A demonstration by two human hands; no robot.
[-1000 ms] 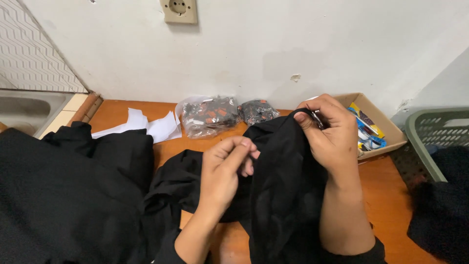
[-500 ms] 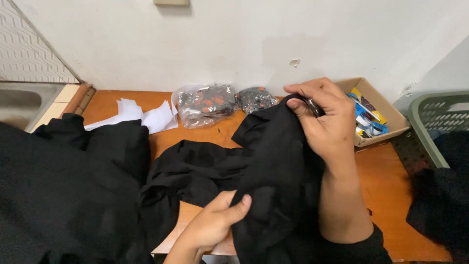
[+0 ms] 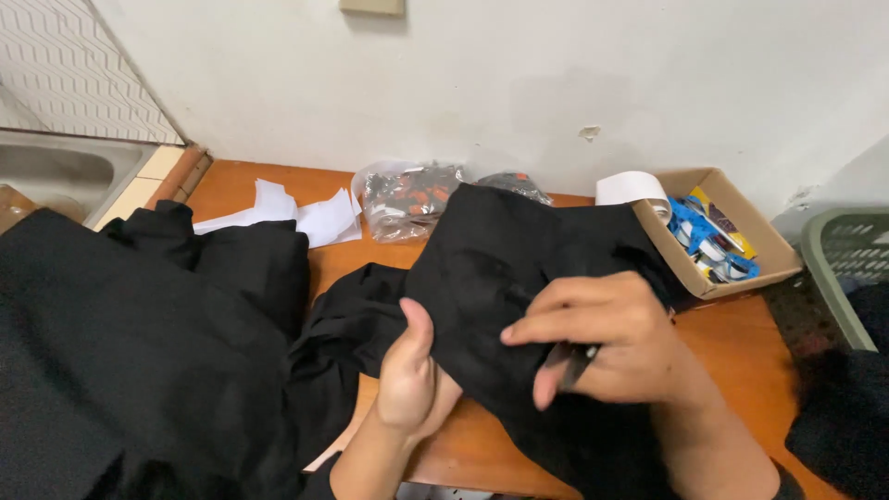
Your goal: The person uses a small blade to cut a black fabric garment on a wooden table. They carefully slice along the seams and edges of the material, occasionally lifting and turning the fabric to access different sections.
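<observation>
A black garment (image 3: 500,268) lies bunched at the near middle of a wooden desk (image 3: 741,343), held up between a person's two bare hands. The left hand (image 3: 412,370) is closed on a fold from below, thumb raised against the cloth. The right hand (image 3: 602,343) presses on the fabric from above with fingers curled, and a small dark slender object (image 3: 574,361) shows between those fingers; what it is cannot be told. The garment spreads away from both hands toward the far wall, its long run going from near right to far left, and both hands touch it, the right lying over more of the cloth.

The fabric looks soft, matte and limp, creasing in loose folds. A larger heap of black cloth (image 3: 120,352) covers the left of the desk, just beside the held piece. White paper slips (image 3: 306,218) lie at the far left, and clear plastic bags of small dark and orange items (image 3: 407,199) sit against the wall. On the far right an open cardboard box (image 3: 732,204) holds blue and yellow packets, with a white tape roll (image 3: 634,188) at its corner. A green plastic basket (image 3: 843,268) stands at the right edge.
</observation>
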